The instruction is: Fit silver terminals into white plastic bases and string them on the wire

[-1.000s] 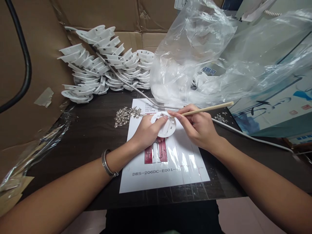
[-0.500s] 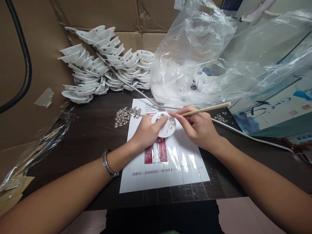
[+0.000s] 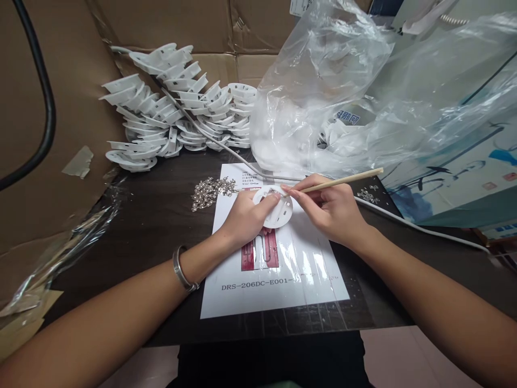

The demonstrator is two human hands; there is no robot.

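A round white plastic disc (image 3: 283,215) with slots in its face is gripped by my left hand (image 3: 245,215), the thumb lying across its front. My right hand (image 3: 329,207) pinches a thin wooden stick (image 3: 351,179), like a chopstick, its free end pointing right and up. The stick's near tip meets the disc's upper right part, beside my left thumb; what it touches there is too small to make out. Below both hands lies a printed white sheet (image 3: 278,302) with a red picture (image 3: 271,258). Left of the disc is a heap of small metal parts (image 3: 212,193).
Stacks of white discs (image 3: 153,113) lean at the back left against cardboard (image 3: 194,24). A clear plastic bag (image 3: 307,97) stands behind my hands. A grey cable (image 3: 238,157) crosses the dark table (image 3: 153,226). More small metal pieces (image 3: 367,195) lie to the right.
The whole view has shifted very slightly. Both hands keep their hold on the disc and the stick, and the stick's tip stays at the disc's upper right.
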